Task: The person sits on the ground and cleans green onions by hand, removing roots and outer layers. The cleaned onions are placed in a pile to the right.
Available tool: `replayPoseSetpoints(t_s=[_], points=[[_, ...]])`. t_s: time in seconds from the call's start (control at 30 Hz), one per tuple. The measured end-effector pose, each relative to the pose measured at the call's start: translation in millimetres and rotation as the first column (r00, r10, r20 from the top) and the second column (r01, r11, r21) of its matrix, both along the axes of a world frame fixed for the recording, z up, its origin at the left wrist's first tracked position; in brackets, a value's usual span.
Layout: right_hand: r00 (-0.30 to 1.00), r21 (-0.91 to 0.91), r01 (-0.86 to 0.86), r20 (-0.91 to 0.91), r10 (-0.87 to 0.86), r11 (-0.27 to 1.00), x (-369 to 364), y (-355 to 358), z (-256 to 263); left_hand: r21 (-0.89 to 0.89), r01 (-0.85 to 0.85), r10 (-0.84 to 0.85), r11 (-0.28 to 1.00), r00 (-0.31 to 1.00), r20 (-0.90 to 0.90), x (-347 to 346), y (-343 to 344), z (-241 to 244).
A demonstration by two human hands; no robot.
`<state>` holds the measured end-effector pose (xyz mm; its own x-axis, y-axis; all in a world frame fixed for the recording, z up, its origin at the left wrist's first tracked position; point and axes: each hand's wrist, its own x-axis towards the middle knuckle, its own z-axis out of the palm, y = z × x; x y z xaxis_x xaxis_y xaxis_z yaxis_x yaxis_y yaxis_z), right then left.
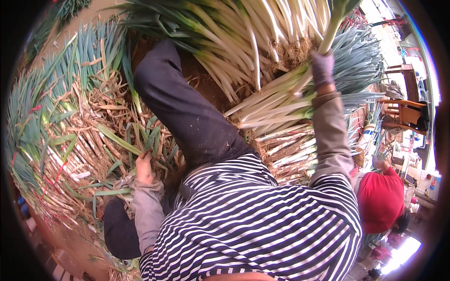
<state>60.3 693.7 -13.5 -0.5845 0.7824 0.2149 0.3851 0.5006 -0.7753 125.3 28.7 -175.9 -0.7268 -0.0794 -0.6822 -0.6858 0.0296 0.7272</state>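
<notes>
My right hand [322, 66], in a greyish-purple glove, grips a thick leek-like green onion [332, 33] by its pale stalk, raised over the pile. Beneath it lie peeled green onions [270, 102] with clean white stalks, roots towards my leg. My left hand [144, 168] is bare and low beside my left leg. Its fingertips are closed at the end of a long green leaf [117, 138], among stripped leaves. Dry brown leaves [112, 105] cover part of the unpeeled green onions [84, 151] on the left.
More white-stalked onions [242, 42] are heaped beyond my bent knee [154, 66]. Unpeeled, soil-stained stalks [291, 154] lie under my right arm. A person in a red top [379, 202] works close on my right. A wooden chair [404, 114] stands farther off.
</notes>
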Motion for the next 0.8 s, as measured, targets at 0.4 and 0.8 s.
replayPoseSetpoints(t_s=[0.4,0.8], points=[[0.738,-0.66,0.245,0.602,0.306,0.71,64.3,-90.2,-161.1,0.044,-0.098,0.096,0.994,0.994,0.048,-3.0,-5.9,-0.3],[0.297,-0.065,-0.734,0.864,0.406,0.676,-106.8,-78.5,-94.8,-0.565,0.346,-0.464,0.749,0.883,-0.075,18.2,-29.4,-27.5]])
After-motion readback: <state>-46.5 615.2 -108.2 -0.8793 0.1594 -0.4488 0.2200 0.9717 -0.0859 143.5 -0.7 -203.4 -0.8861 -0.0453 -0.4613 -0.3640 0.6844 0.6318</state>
